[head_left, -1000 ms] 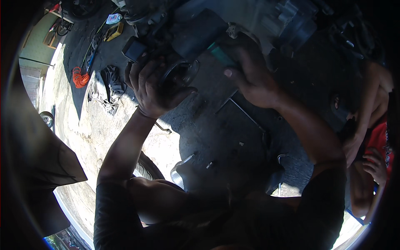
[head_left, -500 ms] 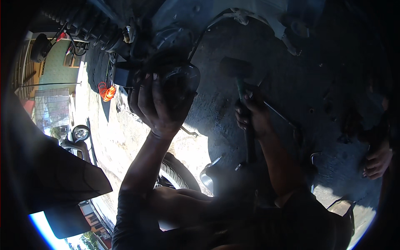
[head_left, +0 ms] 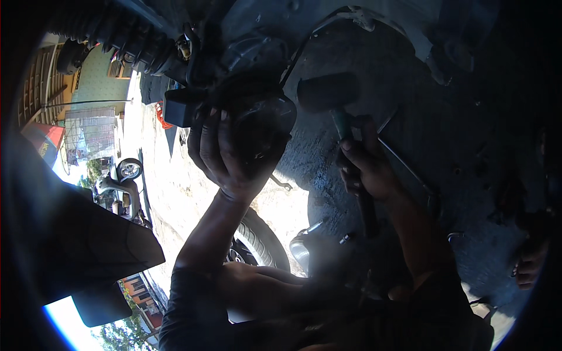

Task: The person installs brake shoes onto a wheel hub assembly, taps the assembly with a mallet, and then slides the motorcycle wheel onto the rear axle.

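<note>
Mallet (head_left: 328,92), one o'clock: from afar I see right hand (head_left: 370,167) closed round its handle, likely leaving the head free. Left hand (head_left: 225,155), ten o'clock, half-curled against dark rounded housing (head_left: 266,120), probably steadying it; grip unclear. Beyond, three o'clock: metal rod (head_left: 404,164) on floor (head_left: 427,117).

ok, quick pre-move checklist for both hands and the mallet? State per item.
1. Right hand on mallet: ok, fingers wrapped round the handle.
2. Left hand on dark rounded part: ok for contact, fingers against its left side; grip firmness can't be judged.
3. Gap between mallet head and part: cannot tell, nearly side by side in view, depth unclear.
4. Other person's hand away from mallet: ok, near the right edge.
5. Part's surface readable: not ok, mostly in deep shadow.
</note>
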Demonstrator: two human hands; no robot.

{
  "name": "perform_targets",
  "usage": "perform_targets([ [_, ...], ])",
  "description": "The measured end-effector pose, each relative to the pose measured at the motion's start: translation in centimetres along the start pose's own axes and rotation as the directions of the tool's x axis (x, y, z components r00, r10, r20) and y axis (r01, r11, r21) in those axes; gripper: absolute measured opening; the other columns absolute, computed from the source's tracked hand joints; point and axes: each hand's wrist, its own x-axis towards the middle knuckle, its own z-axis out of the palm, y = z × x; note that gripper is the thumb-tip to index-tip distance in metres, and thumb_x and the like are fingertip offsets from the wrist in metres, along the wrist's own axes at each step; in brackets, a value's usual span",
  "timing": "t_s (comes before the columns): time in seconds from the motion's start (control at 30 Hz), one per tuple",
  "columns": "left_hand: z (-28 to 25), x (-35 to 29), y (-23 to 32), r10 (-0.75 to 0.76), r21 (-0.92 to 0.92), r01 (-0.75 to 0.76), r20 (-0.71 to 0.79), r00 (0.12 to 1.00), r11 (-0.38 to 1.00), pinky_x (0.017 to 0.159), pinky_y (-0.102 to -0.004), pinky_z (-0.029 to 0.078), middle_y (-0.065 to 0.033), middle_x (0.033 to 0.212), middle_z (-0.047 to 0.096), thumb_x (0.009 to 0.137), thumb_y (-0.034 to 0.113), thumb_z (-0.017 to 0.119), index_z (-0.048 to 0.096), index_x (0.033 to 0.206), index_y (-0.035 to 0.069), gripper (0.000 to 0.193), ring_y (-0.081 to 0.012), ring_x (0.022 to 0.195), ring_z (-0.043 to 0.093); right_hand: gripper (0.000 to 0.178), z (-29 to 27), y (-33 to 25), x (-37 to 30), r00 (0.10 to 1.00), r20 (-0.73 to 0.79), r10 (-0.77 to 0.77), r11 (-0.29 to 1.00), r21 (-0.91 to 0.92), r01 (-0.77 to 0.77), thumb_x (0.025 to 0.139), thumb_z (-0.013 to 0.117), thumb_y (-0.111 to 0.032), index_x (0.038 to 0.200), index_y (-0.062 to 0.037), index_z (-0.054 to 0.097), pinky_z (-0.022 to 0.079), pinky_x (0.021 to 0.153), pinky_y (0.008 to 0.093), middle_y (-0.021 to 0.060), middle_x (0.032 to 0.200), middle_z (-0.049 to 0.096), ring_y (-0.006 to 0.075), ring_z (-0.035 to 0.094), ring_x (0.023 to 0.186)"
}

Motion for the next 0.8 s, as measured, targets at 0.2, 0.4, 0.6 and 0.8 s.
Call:
perform_targets([
  [0.2,0.2,-0.1,0.0,0.002,-0.016,-0.002,-0.009,1.000,1.000,0.096,-0.0476,0.042,-0.0198,0.128,0.051,0.070,0.055,0.078,0.049,0.131,-0.001,0.088,-0.0368,0.119,0.050,0.038,-1.7,-1.4,1.9,0.962,-0.262,-0.077,0.971,0.200,0.133,0.098,0.053,-0.023,0.129,-0.0158,0.032,0.032,0.036,0.0248,0.0000,0.061,0.046,0.0071,0.040,0.040],
  [0.4,-0.2,-0.3,0.1,-0.013,0.012,0.012,0.012,1.000,1.000,0.096,-0.0485,0.041,-0.0191,0.128,0.050,0.070,0.057,0.078,0.048,0.131,-0.001,0.090,-0.0367,0.120,0.050,0.033,-1.7,-5.8,1.6,0.976,0.055,-0.213,0.877,-0.429,0.215,0.099,0.053,-0.023,0.126,-0.0134,0.037,0.030,0.035,0.0244,-0.0004,0.060,0.046,0.0065,0.040,0.040],
  [0.6,0.1,-0.2,0.0,0.003,0.011,-0.003,0.009,1.000,1.000,0.096,-0.0488,0.042,-0.0188,0.128,0.050,0.069,0.057,0.079,0.049,0.131,-0.001,0.090,-0.0363,0.119,0.050,0.031,0.7,-7.5,0.9,0.924,-0.203,-0.324,0.943,-0.147,0.298,0.099,0.054,-0.024,0.123,-0.0119,0.039,0.031,0.038,0.0232,-0.0018,0.060,0.047,0.0052,0.039,0.041],
  [0.8,0.1,-0.1,0.1,-0.009,0.029,0.009,0.002,1.000,1.000,0.096,-0.0475,0.044,-0.0184,0.129,0.049,0.067,0.056,0.081,0.049,0.129,-0.002,0.090,-0.0381,0.118,0.050,0.036,0.3,-7.8,1.5,0.964,0.068,-0.257,0.905,-0.332,0.265,0.099,0.053,-0.024,0.131,-0.0126,0.038,0.033,0.042,0.0235,-0.0016,0.061,0.049,0.0053,0.040,0.044],
])
